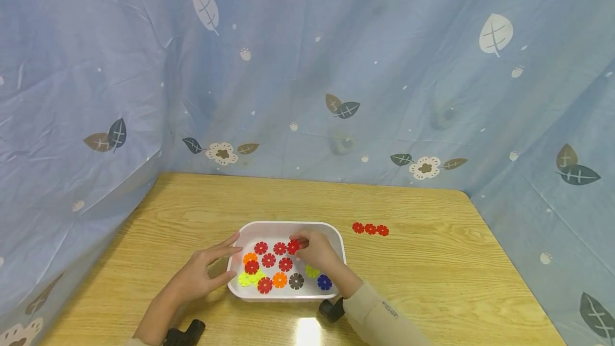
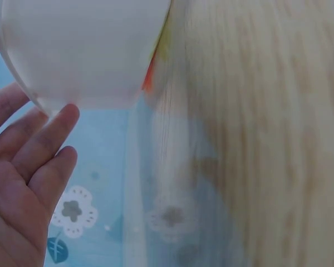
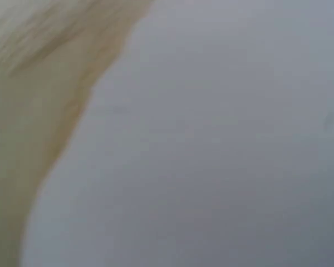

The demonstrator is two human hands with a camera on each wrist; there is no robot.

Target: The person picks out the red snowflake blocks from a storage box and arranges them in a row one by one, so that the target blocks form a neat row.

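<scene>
A white plastic tray (image 1: pixel 283 298) holds several notched plastic discs, mostly red, with orange, yellow, grey and blue ones among them. My right hand (image 1: pixel 317 251) reaches into its right half and pinches a red notched disc (image 1: pixel 293 247) between thumb and fingers. At the tray's left side is my left hand (image 1: pixel 202 274), fingers spread and fairly straight, fingertips right at the rim. From the left wrist, that hand's fingers (image 2: pixel 47 139) lie along the tray's outer wall (image 2: pixel 83 50). The tray's pale wall (image 3: pixel 200 139) fills most of the right wrist view, where no fingers show.
Three red notched discs (image 1: pixel 370 229) lie in a row on the wooden table (image 1: pixel 423 266), right of the tray. A blue patterned curtain (image 1: pixel 288 68) hangs behind the table and along both sides. Black wrist devices (image 1: pixel 331 310) sit under the wrists.
</scene>
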